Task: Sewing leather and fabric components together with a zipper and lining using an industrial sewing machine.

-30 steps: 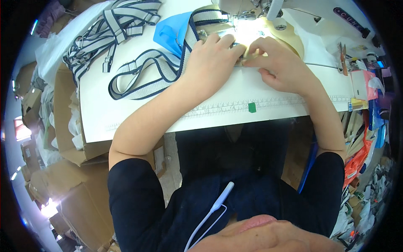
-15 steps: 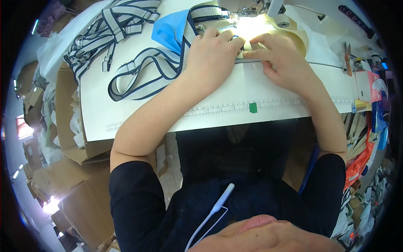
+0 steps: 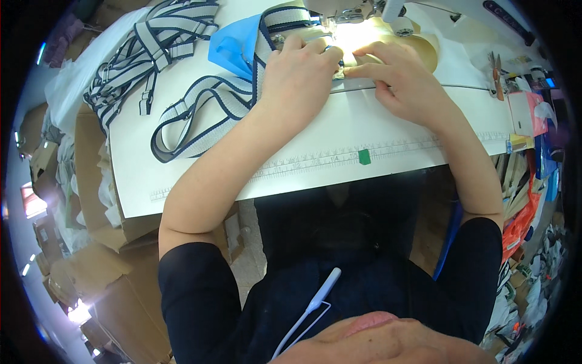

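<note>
My left hand (image 3: 298,77) rests on the white table at the sewing machine (image 3: 354,13), its fingers bent and closed together close to the lit needle area. What lies under its fingertips is hidden. My right hand (image 3: 405,82) comes in from the other side, fingers stretched and apart, the index fingertip touching a small pale piece (image 3: 339,73) between the hands. A grey-white strap with navy edges (image 3: 259,60) runs beside my left hand, loops on the table and reaches toward the machine. Glare washes out the needle area.
A heap of similar straps (image 3: 154,45) lies at the far left, near a blue sheet (image 3: 233,45). A printed ruler strip (image 3: 315,161) with a green mark follows the table's near edge. Orange-handled snips (image 3: 497,77) lie at the right. Cardboard boxes (image 3: 130,285) stand left below.
The view has turned slightly, so the table sits a little differently. The strap loop on the left has sagged nearer to me. Both hands remain at the machine with nearly the same pose.
</note>
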Demonstrator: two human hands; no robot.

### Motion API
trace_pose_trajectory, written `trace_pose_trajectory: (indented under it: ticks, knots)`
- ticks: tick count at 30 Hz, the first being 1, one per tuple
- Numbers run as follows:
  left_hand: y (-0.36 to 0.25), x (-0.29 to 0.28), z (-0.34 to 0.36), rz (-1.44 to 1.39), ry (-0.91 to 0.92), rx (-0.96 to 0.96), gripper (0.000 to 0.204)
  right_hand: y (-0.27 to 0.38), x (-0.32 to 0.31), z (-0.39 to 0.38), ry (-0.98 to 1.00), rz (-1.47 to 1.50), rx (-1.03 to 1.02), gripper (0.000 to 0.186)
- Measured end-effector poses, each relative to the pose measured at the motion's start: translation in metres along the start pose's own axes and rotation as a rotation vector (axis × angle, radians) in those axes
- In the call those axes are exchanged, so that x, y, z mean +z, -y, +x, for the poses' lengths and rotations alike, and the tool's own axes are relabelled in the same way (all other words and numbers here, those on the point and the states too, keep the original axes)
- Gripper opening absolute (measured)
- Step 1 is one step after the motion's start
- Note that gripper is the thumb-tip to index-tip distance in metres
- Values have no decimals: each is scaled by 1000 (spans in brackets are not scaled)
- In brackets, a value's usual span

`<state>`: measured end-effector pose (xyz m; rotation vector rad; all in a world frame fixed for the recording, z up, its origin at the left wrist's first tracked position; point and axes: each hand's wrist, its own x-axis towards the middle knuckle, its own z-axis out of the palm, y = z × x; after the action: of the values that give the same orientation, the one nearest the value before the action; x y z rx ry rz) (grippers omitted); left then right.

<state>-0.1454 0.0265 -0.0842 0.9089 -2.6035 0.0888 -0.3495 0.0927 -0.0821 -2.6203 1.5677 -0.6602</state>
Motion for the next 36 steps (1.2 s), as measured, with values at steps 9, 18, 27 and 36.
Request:
trace_pose_trajectory:
  ticks: [9, 18, 27, 36]
  knots:
    - [2, 1, 0, 2, 50, 13, 19, 1, 0, 0, 12, 25, 16, 40]
    - [3, -8, -7, 30, -79, 123, 17, -1, -9, 7, 60, -45, -75, 39]
    - [12, -11, 0, -71, -20, 98, 12, -5, -4, 18, 101, -26, -154, 38]
    - [12, -7, 5, -26, -43, 54, 11, -8, -1, 16, 18, 6, -121, 39]
